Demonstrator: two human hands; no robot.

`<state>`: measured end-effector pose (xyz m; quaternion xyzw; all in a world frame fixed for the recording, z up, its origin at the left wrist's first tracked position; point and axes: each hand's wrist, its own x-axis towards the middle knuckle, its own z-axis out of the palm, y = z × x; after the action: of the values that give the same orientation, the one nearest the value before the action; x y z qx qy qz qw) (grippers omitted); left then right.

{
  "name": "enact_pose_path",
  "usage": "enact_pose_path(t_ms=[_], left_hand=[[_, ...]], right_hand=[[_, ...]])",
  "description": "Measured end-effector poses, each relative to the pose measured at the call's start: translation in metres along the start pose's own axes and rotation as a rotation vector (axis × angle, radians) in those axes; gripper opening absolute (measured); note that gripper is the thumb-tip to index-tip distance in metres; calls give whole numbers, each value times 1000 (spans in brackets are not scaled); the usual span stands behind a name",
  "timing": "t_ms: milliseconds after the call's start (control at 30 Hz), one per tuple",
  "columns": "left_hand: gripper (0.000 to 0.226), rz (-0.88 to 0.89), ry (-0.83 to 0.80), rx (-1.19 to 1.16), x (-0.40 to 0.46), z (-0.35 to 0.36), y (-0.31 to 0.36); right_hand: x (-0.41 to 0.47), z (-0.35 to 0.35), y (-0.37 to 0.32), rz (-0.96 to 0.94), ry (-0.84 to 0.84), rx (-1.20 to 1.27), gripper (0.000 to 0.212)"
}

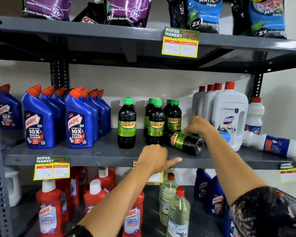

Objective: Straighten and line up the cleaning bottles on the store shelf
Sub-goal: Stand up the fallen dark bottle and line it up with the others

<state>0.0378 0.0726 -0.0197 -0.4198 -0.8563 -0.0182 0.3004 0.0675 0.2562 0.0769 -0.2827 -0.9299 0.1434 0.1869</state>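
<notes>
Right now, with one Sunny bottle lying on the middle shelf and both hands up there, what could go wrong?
1. The fallen Sunny bottle lies with its base near the shelf edge; a nudge might roll it off.
2. The right hand reaches between the upright Sunny bottles and the big Domex bottle; lifting could topple them.
3. The tipped white bottle also lies loose nearby.

Right hand (197, 124) fingers hidden behind fallen Sunny bottle (184, 141); grip unclear.
</notes>
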Motion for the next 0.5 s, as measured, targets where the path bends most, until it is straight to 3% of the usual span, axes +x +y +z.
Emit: enact_pose_path(t_ms=[100,200,267,333,433,500], left_hand=[[67,-67,65,-97,5,6,1],[59,-105,108,-174,8,16,1],[54,-103,129,-185,8,21,2],[52,-97,150,-166,7,24,2],[52,-87,157,-138,6,23,2],[51,-84,171,-125,6,23,2]], right_hand=[[8,-9,24,185,-398,252,74],[11,-4,35,268,-622,452,79],[12,-2,33,254,-654,439,83],[10,1,26,242,-653,423,73],[7,11,16,222,-588,457,59],[4,19,16,223,-539,533,61]])
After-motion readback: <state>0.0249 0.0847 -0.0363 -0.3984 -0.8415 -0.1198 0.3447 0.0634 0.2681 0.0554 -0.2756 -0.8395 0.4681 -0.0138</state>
